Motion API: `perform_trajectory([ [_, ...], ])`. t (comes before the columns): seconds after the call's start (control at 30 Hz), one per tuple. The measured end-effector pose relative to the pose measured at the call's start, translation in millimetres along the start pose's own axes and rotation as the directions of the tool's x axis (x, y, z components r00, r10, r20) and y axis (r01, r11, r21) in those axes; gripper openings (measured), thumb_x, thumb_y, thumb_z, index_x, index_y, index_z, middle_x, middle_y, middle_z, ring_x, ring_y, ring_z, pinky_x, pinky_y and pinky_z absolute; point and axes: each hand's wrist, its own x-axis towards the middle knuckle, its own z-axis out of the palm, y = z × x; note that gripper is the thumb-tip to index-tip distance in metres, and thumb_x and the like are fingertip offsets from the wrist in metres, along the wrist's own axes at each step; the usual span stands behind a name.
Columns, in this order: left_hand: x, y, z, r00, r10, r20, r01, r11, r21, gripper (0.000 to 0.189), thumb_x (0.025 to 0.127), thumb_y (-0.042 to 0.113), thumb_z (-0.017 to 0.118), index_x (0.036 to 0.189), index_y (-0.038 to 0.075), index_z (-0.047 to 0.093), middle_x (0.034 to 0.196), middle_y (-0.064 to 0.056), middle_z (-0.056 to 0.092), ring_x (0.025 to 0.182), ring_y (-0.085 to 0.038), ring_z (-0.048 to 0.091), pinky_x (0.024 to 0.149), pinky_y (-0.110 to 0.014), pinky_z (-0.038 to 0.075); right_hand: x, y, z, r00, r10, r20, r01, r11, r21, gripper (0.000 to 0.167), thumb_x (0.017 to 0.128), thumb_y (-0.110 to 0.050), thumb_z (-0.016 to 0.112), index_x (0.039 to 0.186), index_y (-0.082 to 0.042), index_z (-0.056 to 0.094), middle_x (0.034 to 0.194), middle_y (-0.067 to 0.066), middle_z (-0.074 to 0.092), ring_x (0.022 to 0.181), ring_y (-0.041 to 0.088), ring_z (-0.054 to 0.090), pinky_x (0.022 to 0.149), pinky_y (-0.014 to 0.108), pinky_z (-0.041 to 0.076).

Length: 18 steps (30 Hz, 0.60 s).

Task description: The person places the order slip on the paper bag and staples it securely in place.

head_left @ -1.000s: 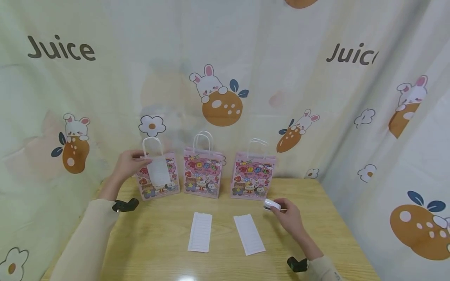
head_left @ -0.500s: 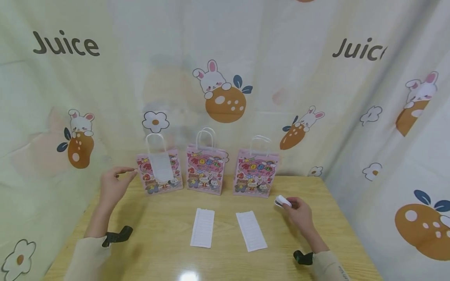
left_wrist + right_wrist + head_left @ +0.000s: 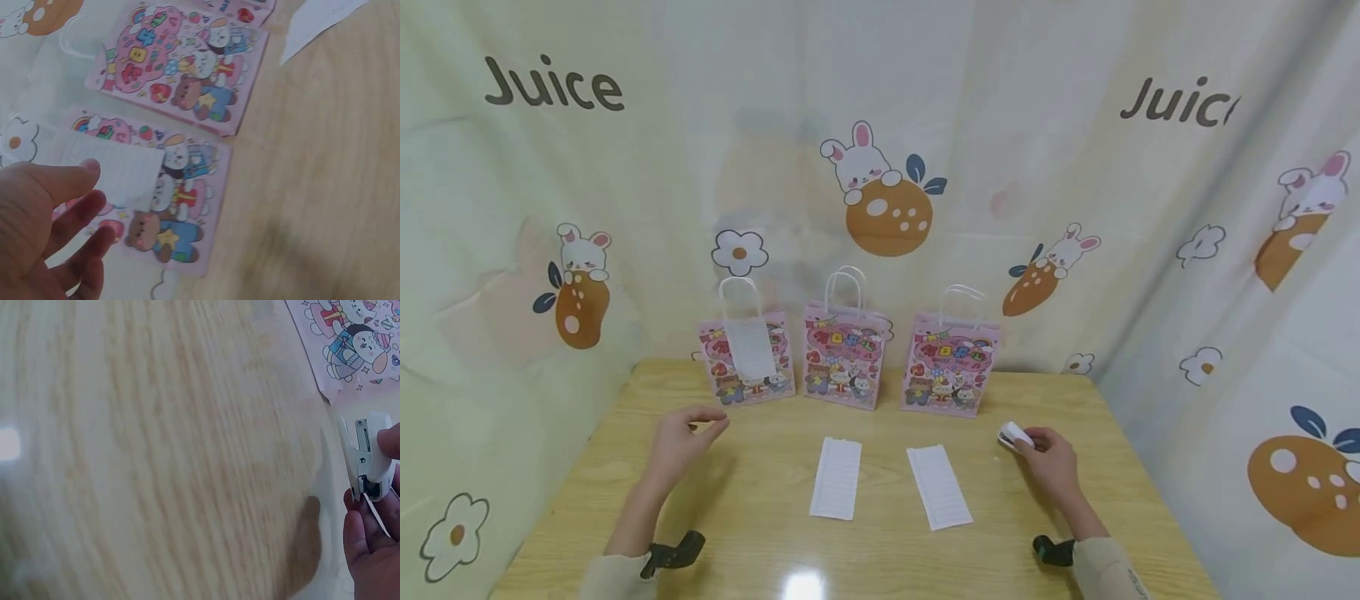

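My right hand (image 3: 1054,463) grips a small white stapler (image 3: 369,453) over the right part of the table, thumb on its top and fingers beneath. In front of the left pink paper gift bag (image 3: 781,367), my left hand (image 3: 683,443) hovers with loosely bent fingers and nothing between them. A white lined paper slip (image 3: 751,350) hangs on that bag's front, just below its handle. In the left wrist view the slip (image 3: 128,172) shows beyond the thumb. Two more slips lie flat on the table, a left slip (image 3: 837,479) and a right slip (image 3: 940,487).
A middle gift bag (image 3: 844,358) and a right gift bag (image 3: 951,367) stand upright in a row with the left one on the wooden table (image 3: 887,567). Behind them hangs a printed curtain (image 3: 970,75), which also runs along both sides.
My left hand has let go of the slip at the left bag and drawn back toward me. My right hand has moved slightly right with the stapler. The head view has shifted a little.
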Motion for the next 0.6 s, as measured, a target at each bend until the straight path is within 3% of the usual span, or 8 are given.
perform_trajectory([
  [0.3,-14.5,1.1,37.3,0.985,-0.072,0.159,0.083,0.995,-0.061,0.008,0.089,0.013,0.073,0.093,0.007,0.075,0.094,-0.005,0.072,0.094,-0.027,0.065,0.084,-0.049,0.050,0.1,4.3,-1.7,0.999,0.008,-0.044,-0.008,1.000,-0.003,0.033,0.093,-0.020,0.067,0.114,0.005,0.061,0.110,0.024,0.065,0.100,0.030,0.060,0.078,0.027,0.045],
  [0.6,-36.2,4.1,76.5,0.969,-0.100,0.227,0.131,0.983,-0.125,0.005,0.087,0.014,0.074,0.090,0.010,0.075,0.090,0.003,0.071,0.090,-0.017,0.064,0.078,-0.035,0.052,-3.7,15.4,3.5,0.998,0.018,-0.066,-0.017,1.000,0.007,0.031,0.091,-0.019,0.070,0.112,0.004,0.062,0.107,0.023,0.066,0.097,0.032,0.062,0.079,0.032,0.046],
])
